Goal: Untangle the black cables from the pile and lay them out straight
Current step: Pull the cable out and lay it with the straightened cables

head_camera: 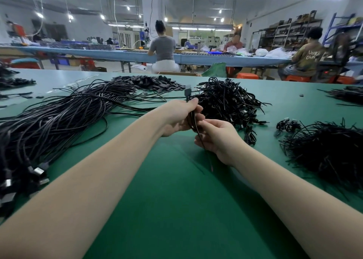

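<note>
While your left hand (179, 117) grips a small bundle of black cables (193, 121) with its fingers curled round them, a USB plug (187, 92) sticking up above the thumb, your right hand (217, 139) pinches the loose strands just below it, probably to draw one free while the other hand anchors the rest. Both forearms reach forward and meet over the green counter (176, 200), hands touching, just in front of the tangled pile (225, 101) that the bundle seems to come from. A thin tail (209, 158) hangs down from your right hand. To the left of that pile lie the long straightened cables (59, 121), plugs toward you, so much is already laid out; to its right sits a heap of short black ties (330, 150).
</note>
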A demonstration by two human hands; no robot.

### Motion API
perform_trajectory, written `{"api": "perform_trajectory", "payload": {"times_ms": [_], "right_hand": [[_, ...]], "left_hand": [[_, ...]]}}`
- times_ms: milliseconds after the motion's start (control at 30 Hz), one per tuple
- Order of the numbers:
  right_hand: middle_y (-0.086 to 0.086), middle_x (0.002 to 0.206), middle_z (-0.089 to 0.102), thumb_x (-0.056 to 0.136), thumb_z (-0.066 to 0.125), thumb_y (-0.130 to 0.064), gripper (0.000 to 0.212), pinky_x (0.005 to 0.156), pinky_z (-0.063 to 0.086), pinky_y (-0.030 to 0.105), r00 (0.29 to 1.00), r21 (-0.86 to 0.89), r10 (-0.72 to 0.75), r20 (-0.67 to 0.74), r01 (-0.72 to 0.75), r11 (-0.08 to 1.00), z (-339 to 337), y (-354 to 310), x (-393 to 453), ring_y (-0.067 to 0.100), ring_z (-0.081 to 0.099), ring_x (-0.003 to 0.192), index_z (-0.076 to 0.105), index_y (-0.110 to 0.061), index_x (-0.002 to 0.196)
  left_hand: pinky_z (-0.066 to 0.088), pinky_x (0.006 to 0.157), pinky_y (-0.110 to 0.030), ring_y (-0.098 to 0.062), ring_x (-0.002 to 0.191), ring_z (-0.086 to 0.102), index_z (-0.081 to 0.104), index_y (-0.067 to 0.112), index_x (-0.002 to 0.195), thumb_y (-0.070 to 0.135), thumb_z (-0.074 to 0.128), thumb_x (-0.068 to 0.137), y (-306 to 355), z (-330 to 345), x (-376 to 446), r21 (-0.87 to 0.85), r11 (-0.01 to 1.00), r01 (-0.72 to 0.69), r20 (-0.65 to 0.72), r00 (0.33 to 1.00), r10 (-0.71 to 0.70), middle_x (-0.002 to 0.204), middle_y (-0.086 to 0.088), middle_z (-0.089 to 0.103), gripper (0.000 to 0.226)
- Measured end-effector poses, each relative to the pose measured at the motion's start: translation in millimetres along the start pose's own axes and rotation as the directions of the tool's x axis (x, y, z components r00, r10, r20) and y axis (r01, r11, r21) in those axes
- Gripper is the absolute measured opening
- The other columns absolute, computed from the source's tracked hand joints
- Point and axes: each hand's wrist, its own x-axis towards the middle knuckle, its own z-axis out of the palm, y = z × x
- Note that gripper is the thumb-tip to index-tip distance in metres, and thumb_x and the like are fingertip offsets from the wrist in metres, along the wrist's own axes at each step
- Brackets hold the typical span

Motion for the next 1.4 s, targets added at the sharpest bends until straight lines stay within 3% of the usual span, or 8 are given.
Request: {"api": "perform_trajectory", "payload": {"times_ms": [100, 300, 433, 633, 867, 1000, 1133, 1400], "right_hand": [[-0.002, 0.063, 0.062, 0.097, 0.055, -0.015, 0.011, 0.074, 0.058, 0.035, 1.0, 0.006, 0.026, -0.014, -0.026, 1.0, -6, -2, 2, 0.008, 0.053, 0.045, 0.065, -0.01, 0.095], [0.002, 0.073, 0.056, 0.099, 0.051, -0.025, 0.022, 0.067, 0.056, 0.031, 0.994, -0.069, 0.044, 0.102, -0.037, 0.997, -10, -5, 0, 0.009, 0.054, 0.049, 0.063, -0.008, 0.093], [-0.002, 0.086, 0.065, 0.093, 0.057, -0.037, 0.029, 0.069, 0.053, 0.027, 0.972, -0.172, 0.005, 0.235, 0.036, 0.984, -6, -2, -2, 0.011, 0.062, 0.061, 0.061, -0.009, 0.099], [-0.007, 0.062, 0.052, 0.094, 0.059, -0.03, 0.024, 0.05, 0.046, 0.023, 0.974, -0.307, -0.106, 0.198, 0.164, 0.937, -4, -3, -2, 0.009, 0.047, 0.047, 0.054, -0.013, 0.078], [-0.003, 0.064, 0.045, 0.099, 0.045, -0.037, 0.032, 0.055, 0.045, 0.033, 0.959, -0.69, -0.216, 0.184, 0.282, 0.667, 4, -7, -5, 0.014, 0.045, 0.056, 0.04, -0.019, 0.073], [-0.003, 0.069, 0.048, 0.101, 0.041, -0.037, 0.032, 0.046, 0.028, 0.019, 0.95, -0.793, -0.254, 0.18, 0.293, 0.535, 3, -8, -6, 0.013, 0.043, 0.058, 0.038, -0.018, 0.075], [0.01, 0.091, 0.055, 0.102, 0.034, -0.039, 0.031, 0.067, 0.033, 0.031, 0.953, -0.874, -0.271, 0.133, 0.242, 0.421, 4, -5, -7, 0.032, 0.054, 0.086, 0.044, -0.01, 0.1], [0.015, 0.109, 0.059, 0.095, 0.041, -0.055, 0.05, 0.068, 0.036, 0.036, 0.955, -0.94, -0.269, 0.124, 0.2, 0.276, 2, -4, -12, 0.04, 0.057, 0.099, 0.045, -0.007, 0.109]], "left_hand": [[0.033, 0.064, -0.027, -0.013, 0.072, 0.045, 0.057, 0.022, 0.077, 0.043, 0.038, 0.101, -8, -3, 3, 0.218, 0.975, 0.047, -0.116, 0.993, -0.022, 0.085, 0.003, 0.057, 0.037], [0.044, 0.071, -0.022, -0.01, 0.074, 0.057, 0.055, 0.019, 0.08, 0.035, 0.039, 0.102, -15, 10, 5, -0.31, 0.95, 0.039, 0.007, 0.999, -0.038, 0.083, 0.001, 0.064, 0.031], [0.038, 0.062, -0.022, -0.01, 0.067, 0.044, 0.055, 0.018, 0.078, 0.036, 0.04, 0.102, -19, 17, 5, -0.268, 0.963, -0.023, 0.023, 0.999, 0.03, 0.077, 0.002, 0.047, 0.033], [0.035, 0.07, -0.024, -0.01, 0.072, 0.045, 0.054, 0.019, 0.079, 0.036, 0.038, 0.103, -19, 16, 3, -0.223, 0.974, -0.04, 0.022, 0.999, 0.046, 0.078, 0.002, 0.048, 0.033], [0.037, 0.069, -0.022, -0.01, 0.069, 0.043, 0.053, 0.02, 0.077, 0.037, 0.036, 0.103, -20, 18, 3, -0.254, 0.966, -0.046, -0.012, 0.999, 0.044, 0.076, 0.003, 0.047, 0.036], [0.036, 0.066, -0.022, -0.01, 0.068, 0.041, 0.052, 0.021, 0.076, 0.038, 0.034, 0.103, -21, 21, 2, -0.257, 0.965, -0.057, -0.019, 0.998, 0.054, 0.076, 0.003, 0.046, 0.037], [0.035, 0.058, -0.019, -0.008, 0.064, 0.04, 0.051, 0.022, 0.076, 0.039, 0.034, 0.103, -21, 26, 1, -0.273, 0.961, -0.044, -0.023, 0.999, 0.039, 0.075, 0.005, 0.045, 0.037], [0.037, 0.078, -0.025, -0.012, 0.068, 0.044, 0.051, 0.019, 0.075, 0.037, 0.035, 0.103, -23, 29, 1, -0.28, 0.959, -0.048, -0.017, 0.999, 0.046, 0.075, 0.001, 0.046, 0.038]]}}
